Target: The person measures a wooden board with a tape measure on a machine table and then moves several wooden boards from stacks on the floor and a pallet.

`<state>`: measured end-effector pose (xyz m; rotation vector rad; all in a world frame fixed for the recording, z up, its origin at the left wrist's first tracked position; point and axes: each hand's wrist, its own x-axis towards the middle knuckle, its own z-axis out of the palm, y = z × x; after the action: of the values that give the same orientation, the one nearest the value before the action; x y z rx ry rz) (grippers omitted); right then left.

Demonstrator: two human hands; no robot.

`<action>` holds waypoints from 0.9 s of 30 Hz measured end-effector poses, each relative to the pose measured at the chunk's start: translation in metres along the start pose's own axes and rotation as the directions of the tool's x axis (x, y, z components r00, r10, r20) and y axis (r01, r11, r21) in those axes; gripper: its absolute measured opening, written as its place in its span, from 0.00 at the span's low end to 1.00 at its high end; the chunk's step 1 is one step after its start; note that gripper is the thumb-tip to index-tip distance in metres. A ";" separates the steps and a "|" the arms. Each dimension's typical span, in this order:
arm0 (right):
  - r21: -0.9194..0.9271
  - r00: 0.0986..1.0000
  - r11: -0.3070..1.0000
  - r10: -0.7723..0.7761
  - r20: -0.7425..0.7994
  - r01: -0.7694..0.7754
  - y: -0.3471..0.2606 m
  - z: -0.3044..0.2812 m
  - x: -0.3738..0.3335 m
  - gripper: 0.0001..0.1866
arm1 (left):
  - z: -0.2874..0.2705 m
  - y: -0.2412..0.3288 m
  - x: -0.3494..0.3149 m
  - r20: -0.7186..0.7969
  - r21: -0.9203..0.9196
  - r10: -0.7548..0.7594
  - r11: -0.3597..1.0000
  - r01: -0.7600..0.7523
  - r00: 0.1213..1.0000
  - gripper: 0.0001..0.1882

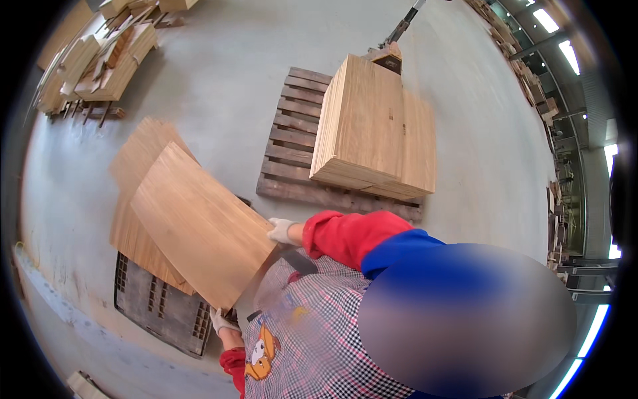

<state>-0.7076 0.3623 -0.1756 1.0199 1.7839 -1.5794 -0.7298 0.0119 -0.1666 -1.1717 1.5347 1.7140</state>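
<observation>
A large wood-grain board (203, 223) lies tilted across the view, held at its near end by both of my hands. My right hand (282, 231), in a white glove, is closed on the board's near right corner. At the opposite near corner, my left hand (224, 322), also gloved, is closed on the edge, with its fingers partly hidden. Beneath the held board, more similar boards (133, 229) stick out at differing angles. They rest on a dark plastic pallet (159, 302). My red sleeves and a checked apron (312, 326) show beside the board.
A tall stack of boards (365, 126) stands on a wooden slatted pallet (292, 126) ahead right, with a pallet jack (392, 50) behind it. More stacked wood panels (119, 63) sit at the far left. Timber piles (531, 86) line the far right side.
</observation>
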 end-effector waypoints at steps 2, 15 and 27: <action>-0.013 0.999 1.000 0.027 0.030 -0.027 -0.013 0.005 0.018 0.31 | 0.003 0.012 0.016 0.015 -0.049 -0.053 0.997 0.054 0.998 0.24; -0.362 0.993 0.928 0.111 0.037 -0.090 -0.086 0.024 0.112 0.35 | 0.017 0.061 0.144 -0.248 0.438 -0.023 0.889 0.133 0.968 0.28; -0.381 0.984 0.911 -0.176 -0.014 0.158 -0.071 0.025 0.235 0.31 | 0.055 0.098 0.219 -0.137 0.719 0.220 0.693 -0.056 0.966 0.37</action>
<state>-0.9006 0.3792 -0.3283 0.7411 2.1516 -1.2367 -0.9289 0.0137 -0.3117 -0.8381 2.1911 0.8911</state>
